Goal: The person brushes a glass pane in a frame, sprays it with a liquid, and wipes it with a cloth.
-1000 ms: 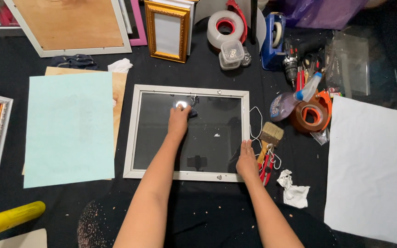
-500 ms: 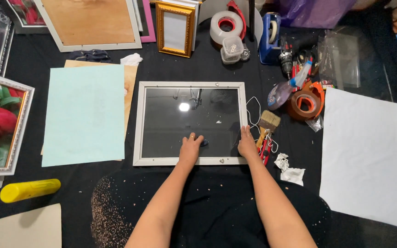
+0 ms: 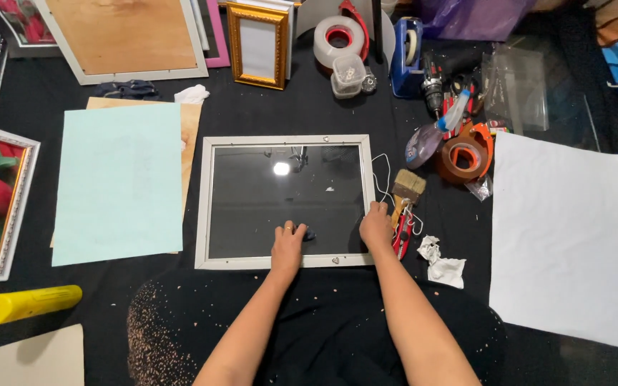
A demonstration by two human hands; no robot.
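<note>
Now, left hand (image 3: 288, 246) flat on frame glass (image 3: 280, 200), fingers spread, right hand (image 3: 376, 227) curled gripping white frame (image 3: 368, 179) edge.

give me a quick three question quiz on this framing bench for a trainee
1. True or false: the left hand rests on the dark glass pane of the white rectangular picture frame.
2. Where does the right hand sit? A) on the frame's right edge near its lower corner B) on the yellow cylinder C) on the large white paper sheet
3. Fill in: the pale green paper sheet lies to the ____ of the frame.

Key: 1 true; 2 A; 3 left
</note>
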